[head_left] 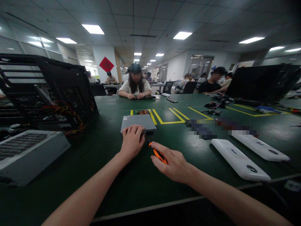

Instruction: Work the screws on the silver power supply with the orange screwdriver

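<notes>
Gray metal box (137, 121) sits on the green table (141, 185), where I rest the left hand (133, 136) palm-down, fingers extended, over its near edge, the right hand (172, 161) gripping an orange-and-black tool (160, 156) tilted toward it.

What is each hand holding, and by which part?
The right hand holds an orange-and-black screwdriver by its handle. The left hand lies on the grey power supply unit; whether it grips it cannot be told.

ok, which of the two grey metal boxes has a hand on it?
The central grey metal box, under the left hand; the grille-topped grey metal box at far left has no hand on it.
</notes>
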Demonstrator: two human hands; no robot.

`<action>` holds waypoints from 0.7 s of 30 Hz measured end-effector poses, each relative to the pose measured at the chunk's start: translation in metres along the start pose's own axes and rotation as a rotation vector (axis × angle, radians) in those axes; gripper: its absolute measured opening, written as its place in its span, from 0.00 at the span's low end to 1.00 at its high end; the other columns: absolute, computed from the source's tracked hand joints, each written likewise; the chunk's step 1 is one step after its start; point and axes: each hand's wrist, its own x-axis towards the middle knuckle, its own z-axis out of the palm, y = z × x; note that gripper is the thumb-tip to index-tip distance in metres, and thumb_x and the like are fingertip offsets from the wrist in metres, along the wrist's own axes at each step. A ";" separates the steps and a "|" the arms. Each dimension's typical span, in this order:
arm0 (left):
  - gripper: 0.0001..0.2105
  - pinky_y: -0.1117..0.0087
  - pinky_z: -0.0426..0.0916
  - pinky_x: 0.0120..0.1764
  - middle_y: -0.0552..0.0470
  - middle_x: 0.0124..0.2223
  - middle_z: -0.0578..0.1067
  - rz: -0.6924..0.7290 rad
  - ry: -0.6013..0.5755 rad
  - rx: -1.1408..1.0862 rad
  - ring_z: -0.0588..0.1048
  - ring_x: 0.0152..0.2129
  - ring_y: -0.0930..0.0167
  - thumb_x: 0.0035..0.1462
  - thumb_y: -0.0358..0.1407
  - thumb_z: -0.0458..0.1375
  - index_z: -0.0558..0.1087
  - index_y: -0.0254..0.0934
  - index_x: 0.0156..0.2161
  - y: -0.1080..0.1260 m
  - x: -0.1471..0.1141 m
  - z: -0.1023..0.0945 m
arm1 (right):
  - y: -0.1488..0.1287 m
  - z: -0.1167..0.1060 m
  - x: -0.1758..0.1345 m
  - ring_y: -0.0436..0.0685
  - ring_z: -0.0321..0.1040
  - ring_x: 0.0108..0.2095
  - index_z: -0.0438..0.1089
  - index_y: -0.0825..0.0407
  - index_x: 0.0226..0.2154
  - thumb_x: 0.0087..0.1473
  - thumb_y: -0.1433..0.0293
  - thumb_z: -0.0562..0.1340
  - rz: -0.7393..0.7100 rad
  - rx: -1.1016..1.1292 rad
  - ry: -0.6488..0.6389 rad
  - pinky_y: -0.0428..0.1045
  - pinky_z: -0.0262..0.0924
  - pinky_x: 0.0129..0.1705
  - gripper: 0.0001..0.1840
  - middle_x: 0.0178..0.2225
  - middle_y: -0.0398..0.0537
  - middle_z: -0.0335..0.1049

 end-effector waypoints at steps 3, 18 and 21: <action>0.12 0.59 0.54 0.45 0.47 0.47 0.70 0.004 -0.003 0.003 0.64 0.45 0.63 0.54 0.33 0.50 0.66 0.40 0.45 0.000 0.000 -0.001 | 0.001 0.001 0.000 0.56 0.63 0.48 0.62 0.52 0.39 0.53 0.73 0.57 0.060 -0.001 0.047 0.46 0.65 0.39 0.09 0.45 0.57 0.65; 0.12 0.59 0.53 0.45 0.48 0.46 0.70 0.001 -0.007 -0.009 0.64 0.45 0.64 0.54 0.33 0.50 0.66 0.40 0.45 -0.002 0.000 0.000 | -0.001 -0.003 0.004 0.58 0.63 0.48 0.61 0.51 0.37 0.52 0.75 0.55 0.024 0.048 0.059 0.48 0.65 0.39 0.08 0.45 0.57 0.65; 0.12 0.59 0.54 0.45 0.48 0.46 0.70 0.002 -0.011 -0.009 0.64 0.45 0.64 0.54 0.33 0.50 0.66 0.41 0.45 -0.002 0.000 -0.001 | -0.002 -0.001 0.003 0.57 0.63 0.48 0.61 0.51 0.39 0.52 0.75 0.56 -0.014 0.010 0.061 0.46 0.65 0.38 0.10 0.45 0.57 0.65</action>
